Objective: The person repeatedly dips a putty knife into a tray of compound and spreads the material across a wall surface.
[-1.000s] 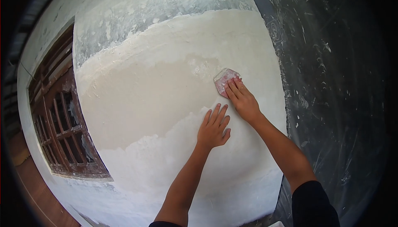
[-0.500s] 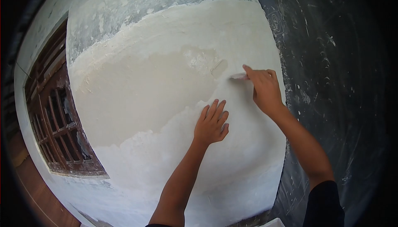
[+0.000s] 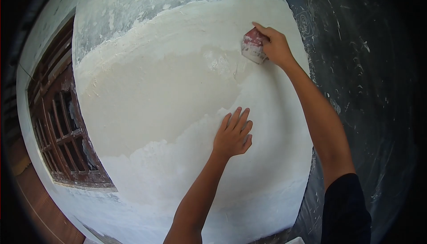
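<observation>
A white wall [image 3: 275, 168] fills the middle of the view, with a beige patch [image 3: 151, 106] across its centre. My right hand [image 3: 276, 47] is closed on a red scraper [image 3: 254, 46] smeared with white, its flat face turned toward me near the patch's upper right end. Lower down, my left hand [image 3: 234, 132] rests on the wall with its fingers spread, holding nothing. Between the hands lies the patch's right edge, and a shiny rough spot [image 3: 218, 61] shows just left of the scraper.
A brown wooden window [image 3: 66, 128] with bars is set in the wall at the left. Along the right runs a dark wall [image 3: 356, 88] with white marks. The edge of a white object [image 3: 295, 241] shows at the bottom.
My right hand has moved up and slightly left with the scraper, whose face is now visible. The small oval smear beside the rough spot has been mostly spread out.
</observation>
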A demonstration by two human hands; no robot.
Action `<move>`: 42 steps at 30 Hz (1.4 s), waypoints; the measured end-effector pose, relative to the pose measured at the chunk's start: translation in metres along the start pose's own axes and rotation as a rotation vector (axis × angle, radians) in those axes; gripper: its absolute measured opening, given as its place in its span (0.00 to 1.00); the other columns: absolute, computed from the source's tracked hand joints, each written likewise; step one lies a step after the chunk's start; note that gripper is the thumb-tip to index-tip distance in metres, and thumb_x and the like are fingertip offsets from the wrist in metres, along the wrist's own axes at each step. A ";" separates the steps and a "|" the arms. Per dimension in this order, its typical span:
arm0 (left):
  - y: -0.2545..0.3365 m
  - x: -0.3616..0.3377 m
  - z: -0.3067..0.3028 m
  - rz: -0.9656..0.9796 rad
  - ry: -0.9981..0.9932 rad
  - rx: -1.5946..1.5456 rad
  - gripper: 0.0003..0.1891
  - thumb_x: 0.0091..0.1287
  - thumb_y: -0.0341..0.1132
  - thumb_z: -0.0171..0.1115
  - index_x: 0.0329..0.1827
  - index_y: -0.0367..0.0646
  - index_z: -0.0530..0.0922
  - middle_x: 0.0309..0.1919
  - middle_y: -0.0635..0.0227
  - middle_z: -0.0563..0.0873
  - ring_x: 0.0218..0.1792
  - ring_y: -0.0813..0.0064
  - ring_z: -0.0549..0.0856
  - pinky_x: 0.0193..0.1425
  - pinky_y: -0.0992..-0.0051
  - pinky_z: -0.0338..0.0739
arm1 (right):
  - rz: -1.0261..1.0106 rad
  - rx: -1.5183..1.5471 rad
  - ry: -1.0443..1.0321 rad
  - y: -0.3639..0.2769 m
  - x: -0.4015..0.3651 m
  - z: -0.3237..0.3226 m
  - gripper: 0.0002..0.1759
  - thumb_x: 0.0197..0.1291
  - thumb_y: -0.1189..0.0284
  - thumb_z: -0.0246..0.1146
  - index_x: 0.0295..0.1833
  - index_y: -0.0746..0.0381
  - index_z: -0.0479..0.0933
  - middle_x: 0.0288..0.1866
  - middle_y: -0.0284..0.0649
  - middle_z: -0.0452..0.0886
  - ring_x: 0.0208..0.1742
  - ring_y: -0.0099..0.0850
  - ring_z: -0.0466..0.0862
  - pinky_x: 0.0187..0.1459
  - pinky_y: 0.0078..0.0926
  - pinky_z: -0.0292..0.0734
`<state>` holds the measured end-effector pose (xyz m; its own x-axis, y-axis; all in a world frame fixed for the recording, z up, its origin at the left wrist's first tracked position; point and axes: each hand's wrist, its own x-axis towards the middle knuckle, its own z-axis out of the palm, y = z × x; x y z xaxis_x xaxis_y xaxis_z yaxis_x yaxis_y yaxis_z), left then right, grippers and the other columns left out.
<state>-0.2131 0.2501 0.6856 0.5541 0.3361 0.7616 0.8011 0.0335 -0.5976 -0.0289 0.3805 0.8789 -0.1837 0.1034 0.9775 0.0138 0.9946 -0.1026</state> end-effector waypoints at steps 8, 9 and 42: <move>0.001 -0.002 0.000 0.000 -0.016 0.004 0.17 0.59 0.42 0.60 0.49 0.46 0.77 0.69 0.59 0.75 0.71 0.57 0.72 0.71 0.54 0.65 | 0.104 0.084 0.188 -0.003 -0.008 0.011 0.32 0.64 0.88 0.53 0.71 0.52 0.74 0.48 0.41 0.81 0.50 0.28 0.79 0.60 0.20 0.69; 0.002 -0.002 0.000 0.001 -0.013 0.008 0.17 0.59 0.42 0.60 0.49 0.46 0.77 0.69 0.59 0.75 0.71 0.57 0.72 0.71 0.54 0.65 | 0.191 0.170 0.366 -0.001 -0.005 0.009 0.32 0.63 0.88 0.53 0.71 0.53 0.75 0.48 0.41 0.82 0.50 0.29 0.79 0.61 0.21 0.69; 0.001 0.000 0.000 0.007 -0.002 -0.003 0.16 0.58 0.42 0.60 0.48 0.46 0.78 0.70 0.59 0.75 0.71 0.56 0.71 0.71 0.54 0.65 | 0.355 0.213 0.572 -0.005 -0.016 0.021 0.30 0.62 0.84 0.54 0.71 0.55 0.74 0.50 0.46 0.83 0.49 0.35 0.81 0.59 0.24 0.72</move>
<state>-0.2126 0.2502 0.6851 0.5594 0.3381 0.7568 0.7978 0.0281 -0.6023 -0.0466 0.3742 0.8603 0.3423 0.4662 0.8158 -0.2265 0.8836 -0.4099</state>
